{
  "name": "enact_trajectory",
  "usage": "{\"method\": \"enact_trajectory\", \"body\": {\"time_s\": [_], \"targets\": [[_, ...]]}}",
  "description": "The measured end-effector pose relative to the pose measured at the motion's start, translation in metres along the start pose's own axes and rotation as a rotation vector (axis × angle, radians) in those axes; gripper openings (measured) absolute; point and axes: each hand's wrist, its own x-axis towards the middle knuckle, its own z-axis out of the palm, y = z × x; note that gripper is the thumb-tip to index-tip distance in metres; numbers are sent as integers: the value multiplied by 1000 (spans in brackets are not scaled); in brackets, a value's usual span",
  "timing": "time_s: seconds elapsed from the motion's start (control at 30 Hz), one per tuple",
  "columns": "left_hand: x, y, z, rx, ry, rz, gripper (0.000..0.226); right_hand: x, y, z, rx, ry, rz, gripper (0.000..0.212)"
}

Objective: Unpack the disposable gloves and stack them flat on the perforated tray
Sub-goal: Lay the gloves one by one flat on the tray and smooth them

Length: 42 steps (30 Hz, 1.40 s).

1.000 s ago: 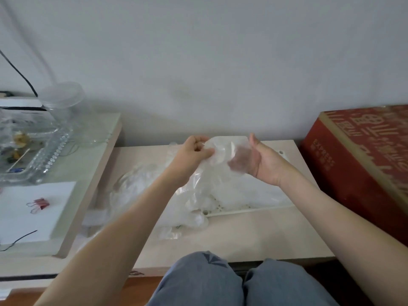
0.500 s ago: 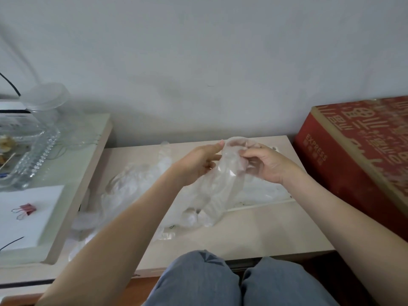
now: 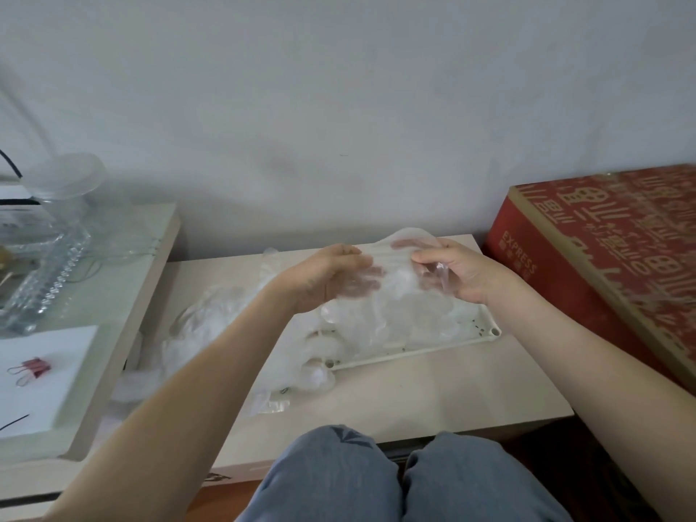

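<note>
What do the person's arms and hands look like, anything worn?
The left arm and right arm are bare, no sleeves in view. The left hand and right hand wear no gloves, rings or watch. Blue-grey trousers cover the knees.

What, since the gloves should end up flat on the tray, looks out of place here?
The crumpled gloves are not flat: they bulge over the perforated tray and spill past its near left corner onto the table. A loose plastic heap lies further left.
</note>
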Motion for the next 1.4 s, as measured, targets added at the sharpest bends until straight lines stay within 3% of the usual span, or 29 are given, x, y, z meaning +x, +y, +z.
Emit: {"method": "enact_trajectory", "body": {"time_s": [0.1, 0.2, 0.27, 0.33, 0.43, 0.47, 0.53, 0.6, 0.63, 0.67, 0.77, 0.87, 0.97, 1.07, 1.17, 1.2, 1.3, 1.4], "targets": [[1, -2, 1, 223, 57, -20, 17, -1, -1, 0, 17, 29, -44, 25], [0, -2, -1, 284, 79, -35, 31, -1, -2, -4, 4, 85, -48, 25], [-1, -2, -3, 238, 75, -25, 35, -2, -1, -8, -40, 101, -36, 28], [-3, 1, -3, 107, 69, 8, 21, -4, -2, -9, -73, 99, -27, 31], [-4, 6, -4, -54, 72, 76, 19, -4, -3, -12, -73, 126, -37, 34], [-3, 7, -3, -72, 128, 103, 19, -3, -3, -14, -44, 129, -32, 35], [2, 6, -3, -58, 409, 141, 18, -2, -3, -17, 70, 149, -21, 33], [5, 5, -7, -61, 769, 77, 15, 0, -2, -16, 177, 195, -33, 30], [5, 4, -8, -69, 840, 10, 13, 0, -3, -14, 234, 224, -56, 29], [3, 5, -5, -76, 812, -58, 11, 1, -4, -10, 283, 252, -85, 30], [-4, 14, 19, -164, 450, -200, 32, 4, -5, 7, 194, 224, -168, 31], [-1, 17, 37, -291, 187, -200, 57, 4, -3, 28, 60, -83, -162, 31], [4, 14, 37, -214, 123, -178, 47, 5, -3, 29, -78, -275, -122, 40], [9, 4, 32, -86, 191, -109, 22, 8, 2, 20, -82, -176, -114, 36], [9, -2, 24, -61, 168, -21, 15, 9, 11, 12, -201, 189, -221, 7], [7, -4, 21, -39, 109, -6, 17, 8, 14, 9, -227, 256, -209, 12], [7, -7, 13, 8, -36, -28, 19, 10, 24, -3, -266, 169, -98, 54], [10, -11, 11, 37, -81, -52, 19, 14, 28, -1, -267, 76, -102, 59]]}}
